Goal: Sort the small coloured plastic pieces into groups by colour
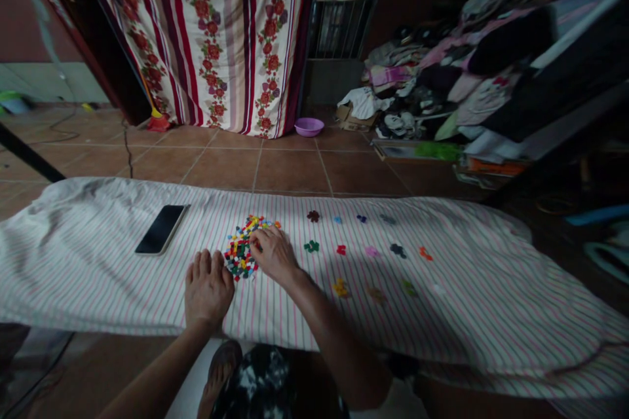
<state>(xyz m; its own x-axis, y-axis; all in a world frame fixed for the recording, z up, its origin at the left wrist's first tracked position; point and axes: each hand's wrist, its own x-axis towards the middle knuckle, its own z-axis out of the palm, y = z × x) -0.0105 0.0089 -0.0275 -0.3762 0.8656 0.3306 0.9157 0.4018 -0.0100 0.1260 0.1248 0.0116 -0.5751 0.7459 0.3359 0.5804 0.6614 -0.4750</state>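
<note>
A heap of small multicoloured pieces [242, 250] lies on the striped cloth [167, 301]. My left hand [209, 287] rests flat on the cloth at the heap's near left edge, fingers stretched out. Over the heap's right side, my right hand [273, 252] has its fingers bent together at the pieces; what they hold, if anything, is hidden. Right of it are small single-colour groups, among them brown [313, 216], green [311, 247], red [341, 249], pink [371, 251], orange [425, 253] and yellow [340, 287].
A black-screened phone [161, 230] lies left of the heap. Beyond the cloth's far edge are a tiled floor [289, 167], a flowered curtain [230, 33], a purple basin [309, 127] and a large pile of clothes [442, 72]. A sandalled foot shows below the near edge.
</note>
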